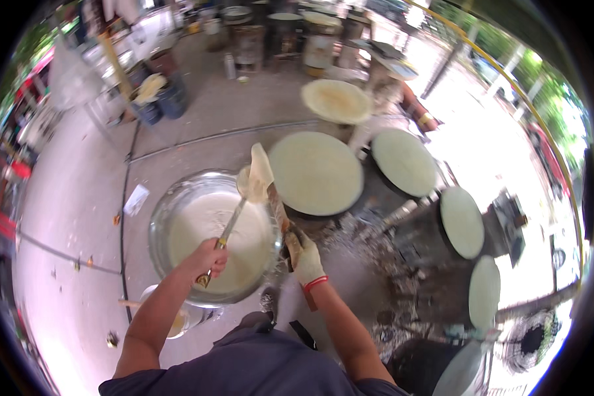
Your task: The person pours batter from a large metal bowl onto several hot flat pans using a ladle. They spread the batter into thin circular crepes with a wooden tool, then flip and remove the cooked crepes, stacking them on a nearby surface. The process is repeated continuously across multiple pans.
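Observation:
My left hand [212, 258] grips the handle of a metal ladle [233, 218] over a wide metal basin [159, 247]. Off-white batter [218, 222] fills much of the basin. The ladle's head is raised near the far right rim. My right hand [307, 260], in a pale work glove with a dark-stained palm, is closed around a long wooden tool [277, 208] at the basin's right side. A pale batter-coated flat piece [260, 166] meets the ladle's head at that tool's far end; whether it is the tool's own blade I cannot tell.
Round griddles covered with pale batter curve around my right: a large one [317, 173], another [403, 162], a third [462, 222] and more. Ash and debris [361, 232] lie between them. Farther ahead stands a browner round [336, 101]. A white bucket [180, 321] is near my left arm.

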`<state>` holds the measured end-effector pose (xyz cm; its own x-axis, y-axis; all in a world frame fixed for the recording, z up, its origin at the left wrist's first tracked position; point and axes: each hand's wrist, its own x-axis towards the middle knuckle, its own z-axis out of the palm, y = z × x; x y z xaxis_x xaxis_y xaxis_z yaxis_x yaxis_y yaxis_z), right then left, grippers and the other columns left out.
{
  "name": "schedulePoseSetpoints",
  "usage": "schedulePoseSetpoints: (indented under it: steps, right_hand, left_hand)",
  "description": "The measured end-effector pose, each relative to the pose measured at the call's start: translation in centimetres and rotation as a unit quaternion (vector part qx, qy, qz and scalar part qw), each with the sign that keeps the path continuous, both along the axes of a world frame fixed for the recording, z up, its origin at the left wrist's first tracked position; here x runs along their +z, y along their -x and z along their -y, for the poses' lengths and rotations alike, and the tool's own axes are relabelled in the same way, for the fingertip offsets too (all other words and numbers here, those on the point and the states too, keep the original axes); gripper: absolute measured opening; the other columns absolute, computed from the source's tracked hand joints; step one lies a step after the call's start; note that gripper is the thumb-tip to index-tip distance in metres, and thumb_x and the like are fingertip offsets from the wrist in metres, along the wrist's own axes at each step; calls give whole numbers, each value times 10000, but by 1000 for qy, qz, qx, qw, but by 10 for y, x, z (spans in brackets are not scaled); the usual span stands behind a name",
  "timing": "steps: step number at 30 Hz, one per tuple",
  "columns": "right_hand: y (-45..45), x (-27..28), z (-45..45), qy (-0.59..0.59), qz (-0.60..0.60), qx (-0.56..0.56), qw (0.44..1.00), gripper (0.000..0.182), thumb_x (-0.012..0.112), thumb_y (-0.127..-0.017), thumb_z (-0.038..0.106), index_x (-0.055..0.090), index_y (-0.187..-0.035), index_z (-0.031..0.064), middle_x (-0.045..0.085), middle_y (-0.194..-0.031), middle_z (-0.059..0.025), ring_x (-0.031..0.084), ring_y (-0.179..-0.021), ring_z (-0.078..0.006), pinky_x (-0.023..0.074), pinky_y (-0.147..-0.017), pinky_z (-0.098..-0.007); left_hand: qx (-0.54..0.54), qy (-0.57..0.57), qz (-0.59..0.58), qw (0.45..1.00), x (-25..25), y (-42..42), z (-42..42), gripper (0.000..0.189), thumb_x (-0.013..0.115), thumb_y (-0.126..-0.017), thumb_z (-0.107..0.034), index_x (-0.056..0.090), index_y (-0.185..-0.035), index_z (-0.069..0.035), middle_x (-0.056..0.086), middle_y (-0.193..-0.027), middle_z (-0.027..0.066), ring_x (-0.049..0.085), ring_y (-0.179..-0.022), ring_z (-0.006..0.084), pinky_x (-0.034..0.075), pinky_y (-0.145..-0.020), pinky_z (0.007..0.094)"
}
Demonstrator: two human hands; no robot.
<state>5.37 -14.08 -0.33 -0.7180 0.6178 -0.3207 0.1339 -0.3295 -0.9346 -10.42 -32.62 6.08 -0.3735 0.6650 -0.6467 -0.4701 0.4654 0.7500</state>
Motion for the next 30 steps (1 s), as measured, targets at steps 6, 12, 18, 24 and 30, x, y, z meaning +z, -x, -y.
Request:
schedulePoseSetpoints:
  steps: [6, 12, 18, 24, 30]
  right_hand:
    - [-277, -17, 30, -346, 316, -9, 883, 371, 443, -922, 345, 516, -1259, 205, 635, -972, -131, 609, -878, -328, 477, -757, -426]
    - [-586, -61, 215, -217, 382, -207, 874, 389, 443, -913, 342, 495, -1289, 256, 613, -1084, -172, 580, -974, -379, 464, -826, -420]
    - [-637, -49, 341, -9, 372, -384, 845, 411, 467, -903, 360, 495, -1295, 239, 617, -1074, -190, 578, -995, -385, 455, -850, -403]
    - [-649, -82, 399, -5, 195, -782, 591, 384, 529, -910, 212, 521, -1286, 135, 631, -881, -91, 586, -758, -197, 458, -685, -279]
    - [-687, -111, 421, 106, -156, -961, 202, 393, 527, -922, 202, 500, -1309, 140, 492, -668, 40, 399, -483, -50, 325, -411, -201]
  left_hand:
    - [-160, -21, 380, 911, -2, -166, -77, 95, 476, -881, -43, 425, -815, -89, 352, -589, -34, 321, -398, 19, 290, -310, 175]
    - [-383, 68, 351, 852, -40, -380, -109, 81, 482, -871, -36, 428, -830, -81, 359, -589, -29, 315, -398, 25, 292, -322, 184]
    - [-656, 146, 255, 695, -54, -578, -88, 89, 512, -858, -24, 455, -879, -90, 367, -596, -21, 308, -392, 29, 269, -306, 194]
    - [-847, 43, 221, 481, -30, -737, -27, 124, 505, -880, -26, 401, -875, -92, 384, -581, -19, 337, -377, 44, 282, -316, 210]
    - [-915, -118, 88, 376, -97, -846, 24, 130, 523, -863, -79, 398, -894, -65, 419, -591, 5, 406, -392, 81, 340, -341, 246]
